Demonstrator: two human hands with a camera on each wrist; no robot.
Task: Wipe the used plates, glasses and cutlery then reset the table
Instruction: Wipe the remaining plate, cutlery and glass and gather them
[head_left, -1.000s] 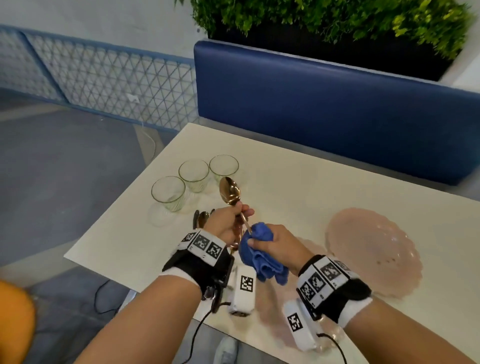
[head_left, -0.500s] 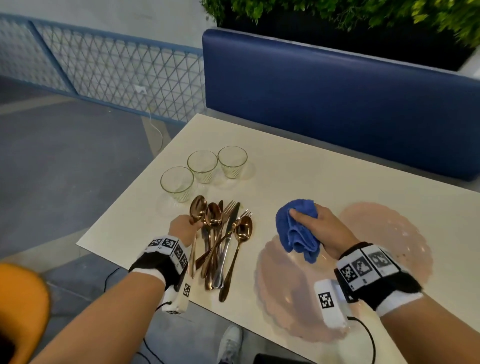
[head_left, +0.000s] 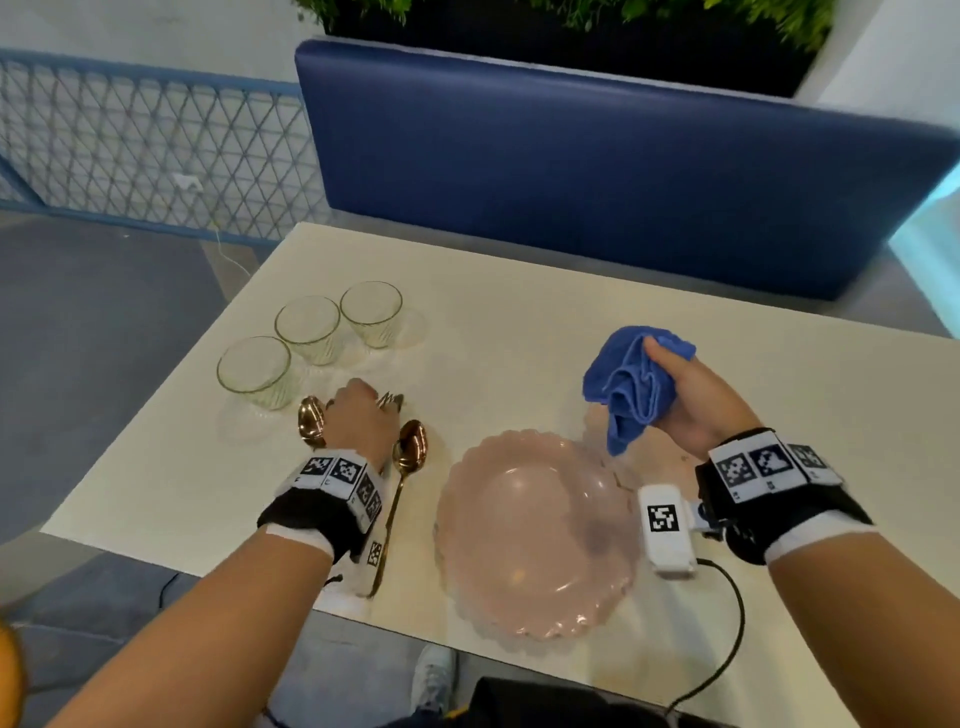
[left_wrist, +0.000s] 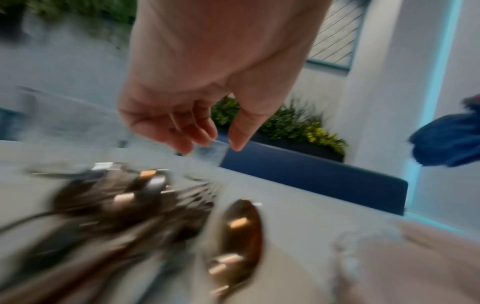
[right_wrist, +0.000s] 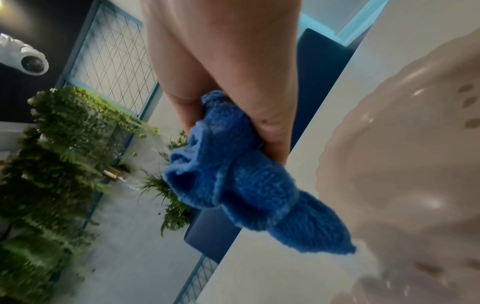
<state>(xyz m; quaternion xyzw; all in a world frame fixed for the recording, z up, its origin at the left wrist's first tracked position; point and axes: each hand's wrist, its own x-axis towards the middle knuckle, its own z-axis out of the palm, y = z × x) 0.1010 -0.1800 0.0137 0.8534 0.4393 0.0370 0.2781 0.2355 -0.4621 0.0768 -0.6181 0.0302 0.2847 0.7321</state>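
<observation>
My left hand (head_left: 358, 410) hovers over a pile of copper cutlery (left_wrist: 116, 205), its fingers (left_wrist: 192, 133) loose and holding nothing. One spoon (head_left: 311, 427) lies left of the hand and another spoon (head_left: 410, 449) right of it. Fork tines (head_left: 390, 400) poke out past the knuckles. My right hand (head_left: 691, 400) grips a bunched blue cloth (head_left: 628, 389), held above the table beyond a pink scalloped plate (head_left: 535, 535). A second pink plate (head_left: 680, 460) lies mostly hidden under the right wrist. Three empty glasses (head_left: 307, 328) stand left of the cutlery.
The white table (head_left: 519, 322) ends close to my body and at the left behind the glasses. A blue padded bench back (head_left: 571, 156) with plants above it runs along the far side. A black cable (head_left: 727, 623) trails from my right wrist over the table edge.
My left hand has let go of the spoon, which now lies at the left of the pile, and has moved over the cutlery. My right hand carried the cloth right and farther away.
</observation>
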